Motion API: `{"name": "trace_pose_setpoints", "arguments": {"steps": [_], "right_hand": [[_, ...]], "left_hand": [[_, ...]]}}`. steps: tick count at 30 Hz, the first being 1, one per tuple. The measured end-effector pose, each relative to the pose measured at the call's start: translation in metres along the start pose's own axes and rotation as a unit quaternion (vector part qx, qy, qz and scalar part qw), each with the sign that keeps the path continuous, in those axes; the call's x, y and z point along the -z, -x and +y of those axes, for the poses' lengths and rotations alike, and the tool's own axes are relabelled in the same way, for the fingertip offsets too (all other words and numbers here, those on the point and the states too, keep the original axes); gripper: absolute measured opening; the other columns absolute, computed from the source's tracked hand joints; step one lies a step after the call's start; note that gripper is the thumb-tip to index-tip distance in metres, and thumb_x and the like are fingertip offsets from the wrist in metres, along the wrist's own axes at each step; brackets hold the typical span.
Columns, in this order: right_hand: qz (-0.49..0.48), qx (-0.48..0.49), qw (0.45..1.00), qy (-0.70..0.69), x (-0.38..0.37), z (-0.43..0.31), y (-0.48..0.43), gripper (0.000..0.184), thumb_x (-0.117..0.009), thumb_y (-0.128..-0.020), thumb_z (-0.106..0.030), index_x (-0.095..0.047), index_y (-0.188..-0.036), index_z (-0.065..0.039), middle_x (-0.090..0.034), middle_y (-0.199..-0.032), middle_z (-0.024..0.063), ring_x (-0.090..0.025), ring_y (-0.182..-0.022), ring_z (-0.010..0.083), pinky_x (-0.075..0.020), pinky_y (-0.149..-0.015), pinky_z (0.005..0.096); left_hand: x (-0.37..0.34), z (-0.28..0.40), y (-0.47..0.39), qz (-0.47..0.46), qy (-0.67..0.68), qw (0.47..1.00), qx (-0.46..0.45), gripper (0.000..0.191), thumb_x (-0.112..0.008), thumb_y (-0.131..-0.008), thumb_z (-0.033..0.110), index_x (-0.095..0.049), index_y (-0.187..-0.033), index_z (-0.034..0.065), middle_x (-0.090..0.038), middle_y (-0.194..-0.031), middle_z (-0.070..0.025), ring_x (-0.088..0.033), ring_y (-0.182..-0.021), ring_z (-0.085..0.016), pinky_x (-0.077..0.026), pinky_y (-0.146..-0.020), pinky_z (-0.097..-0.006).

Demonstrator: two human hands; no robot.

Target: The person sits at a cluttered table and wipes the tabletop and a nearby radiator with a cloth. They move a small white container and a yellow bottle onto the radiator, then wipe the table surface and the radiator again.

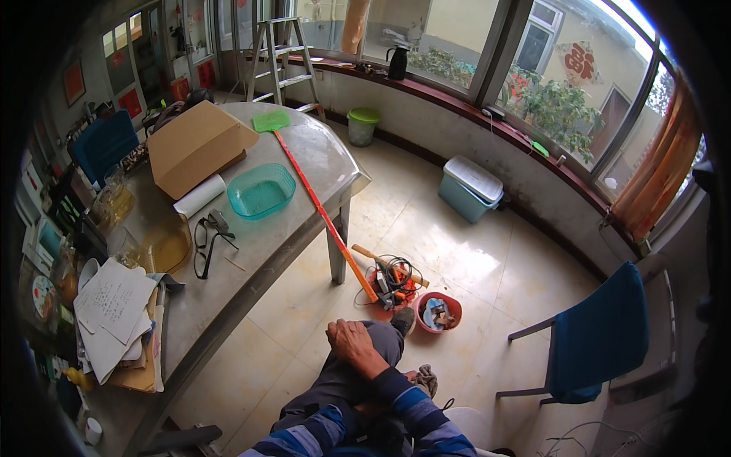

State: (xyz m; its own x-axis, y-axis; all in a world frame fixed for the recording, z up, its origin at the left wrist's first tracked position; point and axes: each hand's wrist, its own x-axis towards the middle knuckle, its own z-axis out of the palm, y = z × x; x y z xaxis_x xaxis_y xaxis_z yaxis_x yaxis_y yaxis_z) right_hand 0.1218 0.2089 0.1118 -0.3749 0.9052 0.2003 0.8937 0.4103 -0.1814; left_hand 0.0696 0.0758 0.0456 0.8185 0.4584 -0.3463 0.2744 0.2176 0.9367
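Note:
My right hand (349, 341) rests on my raised knee in dark grey trousers, fingers curled over it and palm hidden. Beneath the right forearm passes my left arm; only a little of my left hand (410, 375) shows, at a bunched grey-brown cloth (426, 380) that it appears to hold. Past my shoe (404, 321) stands a pink plastic bowl (457, 315) with assorted small items inside. Beside it a red container (403, 278) is heaped with black cable and tools, a wooden-handled one (421, 279) among them. An orange-red stick (320, 208) with a green fly-swatter head (271, 120) leans from the table.
The grey table (274, 240) at left bears a cardboard box (200, 149), teal basket (261, 191), eyeglasses (204, 251) and papers (111, 300). A blue-covered chair (599, 337) stands right. Farther off are a lidded storage box (469, 191), green-lidded bucket (362, 130) and stepladder (281, 63).

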Motion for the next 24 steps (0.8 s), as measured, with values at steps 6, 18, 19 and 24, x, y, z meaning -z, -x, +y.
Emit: {"name": "trace_pose_setpoints", "arguments": {"steps": [6,18,19,24], "right_hand": [[0.002,-0.002,1.0,-0.006,-0.001,0.0,0.0,0.017,-0.053,-0.1,-0.02,-0.064,-0.094,-0.008,-0.066,-0.085,0.0147,-0.069,-0.078,0.0319,-0.049,-0.069,0.0459],[0.021,-0.001,1.0,-0.008,-0.002,0.001,0.001,0.016,-0.054,-0.098,-0.019,-0.063,-0.09,-0.009,-0.064,-0.082,0.0134,-0.069,-0.076,0.0306,-0.0487,-0.069,0.0459],[0.017,-0.003,1.0,-0.007,-0.002,0.0,0.001,0.015,-0.055,-0.098,-0.019,-0.063,-0.09,-0.009,-0.064,-0.081,0.0132,-0.069,-0.076,0.0306,-0.0488,-0.068,0.046],[0.028,0.001,1.0,0.006,-0.002,0.0,0.001,0.013,-0.054,-0.097,-0.017,-0.062,-0.09,-0.01,-0.063,-0.08,0.0117,-0.066,-0.074,0.0296,-0.0475,-0.069,0.0437]], "left_hand": [[0.001,0.001,0.001,0.002,0.002,1.0,-0.001,0.045,-0.076,-0.083,0.029,-0.071,-0.119,0.0026,-0.077,-0.111,-0.0202,-0.074,-0.105,-0.034,-0.056,-0.092,-0.0423],[-0.001,0.006,0.002,0.01,-0.005,1.0,-0.003,0.043,-0.075,-0.084,0.028,-0.071,-0.119,0.0028,-0.077,-0.11,-0.0206,-0.074,-0.104,-0.034,-0.056,-0.091,-0.0429],[-0.001,0.008,0.002,0.012,-0.003,1.0,-0.004,0.043,-0.075,-0.084,0.028,-0.071,-0.119,0.0028,-0.077,-0.11,-0.0206,-0.074,-0.104,-0.034,-0.056,-0.091,-0.0429],[-0.007,0.017,-0.004,0.019,-0.024,0.999,-0.02,0.042,-0.074,-0.084,0.027,-0.07,-0.118,0.0028,-0.076,-0.11,-0.0207,-0.074,-0.104,-0.035,-0.057,-0.091,-0.0432]]}}
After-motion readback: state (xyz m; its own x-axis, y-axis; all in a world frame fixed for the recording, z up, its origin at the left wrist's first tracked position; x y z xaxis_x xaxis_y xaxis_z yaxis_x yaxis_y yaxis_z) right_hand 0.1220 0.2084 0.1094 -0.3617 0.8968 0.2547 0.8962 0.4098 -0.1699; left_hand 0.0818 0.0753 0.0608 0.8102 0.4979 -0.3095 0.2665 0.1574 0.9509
